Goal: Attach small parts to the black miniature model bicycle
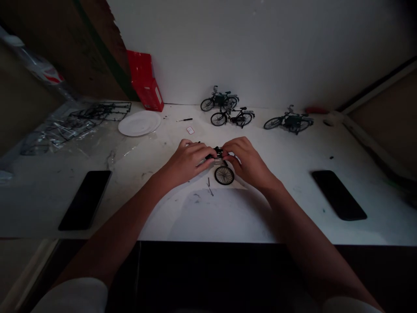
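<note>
Head view: model bicycle (221, 167) between hands (189, 161).

This looks like a hobby spot in a home. A white table (293, 208) stands against a plain white wall (260, 43). Three small toy bikes (232, 116) stand at the far side. Frames of plastic kit parts (97, 111) lie far left, near a white plate (139, 123) and a red box (146, 84). Two dark phones (85, 199) lie near.
</note>
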Motion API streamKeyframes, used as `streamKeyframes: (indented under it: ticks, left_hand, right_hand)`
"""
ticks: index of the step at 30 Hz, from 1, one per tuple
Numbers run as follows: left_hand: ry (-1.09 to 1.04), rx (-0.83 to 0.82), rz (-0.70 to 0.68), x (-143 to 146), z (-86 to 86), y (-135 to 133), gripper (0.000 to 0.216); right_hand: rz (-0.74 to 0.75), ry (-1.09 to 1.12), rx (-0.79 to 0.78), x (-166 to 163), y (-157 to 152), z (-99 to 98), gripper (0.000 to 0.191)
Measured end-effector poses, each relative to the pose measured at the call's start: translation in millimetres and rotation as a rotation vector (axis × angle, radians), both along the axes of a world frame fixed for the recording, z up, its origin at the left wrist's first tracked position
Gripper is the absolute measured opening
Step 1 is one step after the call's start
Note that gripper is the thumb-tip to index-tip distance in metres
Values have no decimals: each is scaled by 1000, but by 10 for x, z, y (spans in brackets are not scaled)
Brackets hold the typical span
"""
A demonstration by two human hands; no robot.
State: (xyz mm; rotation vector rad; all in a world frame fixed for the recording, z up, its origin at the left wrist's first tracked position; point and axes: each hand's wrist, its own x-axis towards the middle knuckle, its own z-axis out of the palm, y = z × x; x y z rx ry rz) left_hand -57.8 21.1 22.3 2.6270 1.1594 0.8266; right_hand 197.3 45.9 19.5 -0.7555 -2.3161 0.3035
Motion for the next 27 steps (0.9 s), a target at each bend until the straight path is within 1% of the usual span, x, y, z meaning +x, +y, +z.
streamKeyframes:
  ticks: [4, 7, 11, 14, 16, 18, 19, 20, 22, 23, 25, 26, 27]
  left_hand:
    - [-63, 66, 53, 39, 15, -25, 14]
    - [-104, 104, 48, 76, -20, -26, 11]
    - [-216, 12, 25, 133, -117, -10, 12]
    - [-395, -70, 28, 173, -171, -5, 11]
    - [-505, -106, 26, 191, -191, -1, 9]
    - [-566, -115, 24, 194, -205, 8, 7]
    - [-583, -113, 27, 190, -210, 16, 7]
    - [-596, -107, 33, 181, -214, 26, 6]
    - [-613, -80, 62, 156, -214, 49, 6]
    - [-618, -58, 81, 141, -210, 60, 5]
    - [-618, -6, 113, 108, -196, 81, 5]
    - [-616, 19, 124, 91, -187, 89, 5]
    - [-613, 43, 130, 76, -179, 96, 6]
  right_hand:
    - [-51, 30, -35, -30, -15, -19, 18]
    - [-71, 54, -52, -57, -29, -45, 20]
    - [-55, 68, -38, -89, -45, -73, 21]
    - [-30, 79, -10, -105, -41, -95, 19]
    - [-10, 100, 24, -104, -29, -101, 14]
    - [-3, 122, 55, -82, -12, -80, 5]
    - [-22, 139, 69, -60, -5, -55, 6]
    - [-66, 161, 79, -31, 1, -21, 11]
    - [-217, 195, 70, 41, 5, 69, 23]
    - [-301, 178, 34, 77, 2, 119, 30]
    - [-396, 20, -98, 129, -17, 210, 46]
    - [-426, -83, -156, 139, -32, 243, 51]
    - [-443, -191, -212, 137, -49, 265, 52]
